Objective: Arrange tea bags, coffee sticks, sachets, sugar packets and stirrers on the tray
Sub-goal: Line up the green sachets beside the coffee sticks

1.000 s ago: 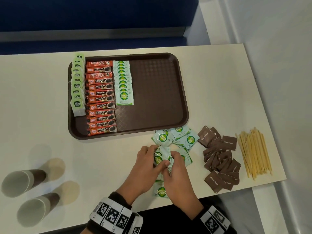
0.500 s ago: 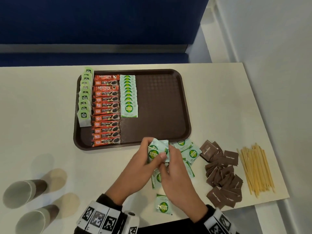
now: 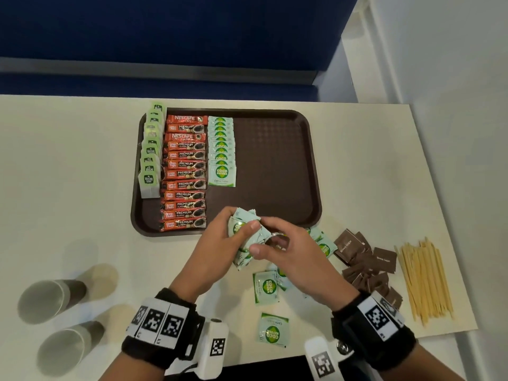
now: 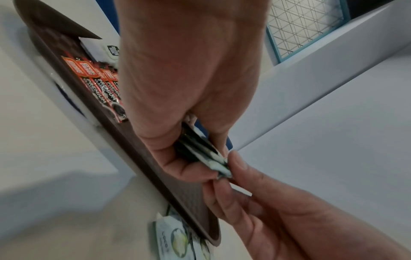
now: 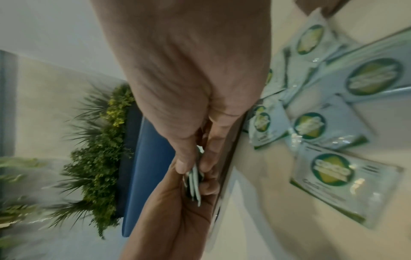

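Observation:
A brown tray point(image 3: 277, 166) holds a column of green tea bags point(image 3: 150, 155), red coffee sticks point(image 3: 184, 171) and pale green sachets point(image 3: 221, 152) along its left half. Just over the tray's near edge, my left hand point(image 3: 220, 243) and right hand point(image 3: 286, 254) together grip a small stack of green sachets point(image 3: 243, 232). The stack's edges show between the fingers in the left wrist view point(image 4: 213, 160) and the right wrist view point(image 5: 194, 181). Loose sachets point(image 3: 266, 288) lie on the table below my hands. Brown sugar packets point(image 3: 365, 259) and wooden stirrers point(image 3: 423, 279) lie to the right.
Two paper cups point(image 3: 55, 320) stand at the table's near left. The table's right edge point(image 3: 439, 215) runs close to the stirrers. A blue bench point(image 3: 165, 37) runs behind the table. The tray's right half is bare.
Both hands have lifted the gathered sachets off the table and carried them forward to the tray's near edge. The head view has tilted down.

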`<action>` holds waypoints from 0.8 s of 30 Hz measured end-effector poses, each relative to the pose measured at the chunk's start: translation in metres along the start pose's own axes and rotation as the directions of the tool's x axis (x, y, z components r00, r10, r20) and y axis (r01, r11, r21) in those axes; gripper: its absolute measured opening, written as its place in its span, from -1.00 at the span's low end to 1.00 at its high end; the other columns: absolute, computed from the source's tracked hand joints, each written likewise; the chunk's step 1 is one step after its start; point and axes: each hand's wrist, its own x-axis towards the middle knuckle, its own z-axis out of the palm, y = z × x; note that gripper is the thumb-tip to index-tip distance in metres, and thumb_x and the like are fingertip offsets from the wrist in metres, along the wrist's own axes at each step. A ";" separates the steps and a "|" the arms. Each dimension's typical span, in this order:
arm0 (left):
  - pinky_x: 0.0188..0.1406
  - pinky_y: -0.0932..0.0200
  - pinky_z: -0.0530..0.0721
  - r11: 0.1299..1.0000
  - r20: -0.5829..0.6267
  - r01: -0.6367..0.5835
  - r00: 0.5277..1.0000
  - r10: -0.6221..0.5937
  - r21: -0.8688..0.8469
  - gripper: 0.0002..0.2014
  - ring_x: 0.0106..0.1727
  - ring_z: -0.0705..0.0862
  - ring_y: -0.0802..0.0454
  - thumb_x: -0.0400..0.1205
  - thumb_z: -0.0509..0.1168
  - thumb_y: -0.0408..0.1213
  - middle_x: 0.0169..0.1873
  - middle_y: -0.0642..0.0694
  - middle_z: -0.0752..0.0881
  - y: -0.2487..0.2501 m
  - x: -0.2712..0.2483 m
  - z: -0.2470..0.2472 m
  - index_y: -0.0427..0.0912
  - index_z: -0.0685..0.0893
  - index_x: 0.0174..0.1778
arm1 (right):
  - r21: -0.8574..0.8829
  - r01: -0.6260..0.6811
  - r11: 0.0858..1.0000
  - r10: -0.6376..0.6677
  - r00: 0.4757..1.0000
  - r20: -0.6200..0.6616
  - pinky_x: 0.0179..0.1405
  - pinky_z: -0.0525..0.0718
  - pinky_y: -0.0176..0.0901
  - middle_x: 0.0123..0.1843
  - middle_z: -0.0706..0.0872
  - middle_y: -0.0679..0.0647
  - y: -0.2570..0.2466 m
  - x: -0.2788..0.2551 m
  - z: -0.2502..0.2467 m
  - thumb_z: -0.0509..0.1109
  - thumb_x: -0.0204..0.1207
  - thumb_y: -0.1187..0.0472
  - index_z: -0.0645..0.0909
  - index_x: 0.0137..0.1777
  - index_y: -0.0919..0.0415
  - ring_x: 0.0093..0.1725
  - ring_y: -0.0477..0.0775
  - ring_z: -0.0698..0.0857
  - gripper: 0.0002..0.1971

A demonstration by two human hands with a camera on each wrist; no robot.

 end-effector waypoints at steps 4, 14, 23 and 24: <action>0.00 0.04 0.82 1.000 -0.101 -0.006 0.995 0.004 -0.021 -0.74 0.00 0.89 0.06 0.75 0.48 0.01 0.00 0.00 0.90 -0.005 -0.006 0.010 0.01 0.71 0.28 | 0.238 -0.066 0.969 0.094 0.990 -0.109 0.23 0.88 0.17 0.03 0.88 0.10 0.012 -0.015 0.009 0.67 0.60 0.13 0.78 0.29 0.12 0.01 0.19 0.93 -0.69; 0.27 -0.28 0.85 0.963 -0.284 -0.127 0.957 0.056 -0.238 -0.72 0.19 0.88 -0.07 0.76 0.47 -0.03 0.13 -0.03 0.87 0.013 0.002 0.004 0.03 0.69 0.35 | 0.537 -0.043 0.842 0.192 0.955 -0.224 0.12 0.88 0.07 0.01 0.86 0.17 -0.001 0.016 0.031 0.62 0.62 0.22 0.86 0.05 0.20 -0.05 0.07 0.84 -0.92; 0.21 -0.41 0.86 0.927 -0.306 -0.165 0.950 0.058 -0.337 -0.66 0.27 0.87 -0.24 0.72 0.55 -0.22 0.24 -0.10 0.88 0.019 0.014 -0.013 -0.02 0.66 0.38 | 0.175 0.141 0.974 -0.082 0.948 -0.309 -0.08 0.87 -0.10 -0.03 0.91 0.00 -0.027 0.054 0.033 0.50 0.74 0.27 0.82 0.09 0.06 -0.04 0.00 0.88 -0.90; 0.10 -0.35 0.90 0.920 -0.306 -0.165 0.950 0.052 -0.356 -0.66 0.25 0.88 -0.24 0.72 0.54 -0.26 0.23 -0.10 0.88 0.020 0.015 -0.014 -0.05 0.65 0.39 | 0.144 0.163 0.976 -0.111 0.943 -0.315 -0.10 0.87 -0.10 -0.05 0.90 0.00 -0.028 0.058 0.034 0.51 0.74 0.26 0.80 0.08 0.05 -0.05 0.00 0.87 -0.91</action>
